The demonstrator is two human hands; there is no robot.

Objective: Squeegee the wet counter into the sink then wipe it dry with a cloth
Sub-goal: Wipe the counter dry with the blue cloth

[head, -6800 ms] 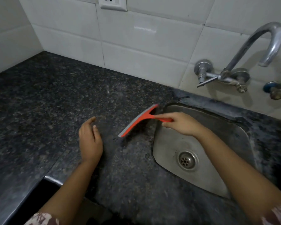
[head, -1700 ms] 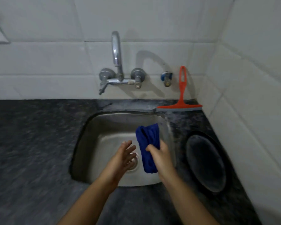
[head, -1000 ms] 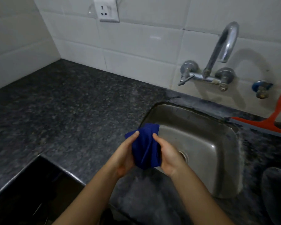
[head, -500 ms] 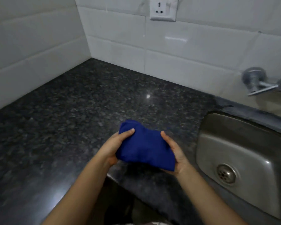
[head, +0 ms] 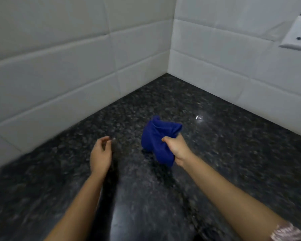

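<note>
Cloth (head: 155,141) bunched inside right hand's (head: 176,149) curled fingers; left hand (head: 101,155) loosely curled, holding nothing

Passage over the counter (head: 233,153) is blocked left and far by tiled walls (head: 59,75) meeting in a corner, and is left open nearward and rightward.

Dark speckled granite tabletop (head: 233,153), glossy, meeting white tiled walls (head: 59,75) in a far corner, small bright glint (head: 199,117) near the right wall, bunched deep-blue cloth (head: 153,141) low over its middle, contact unclear
</note>
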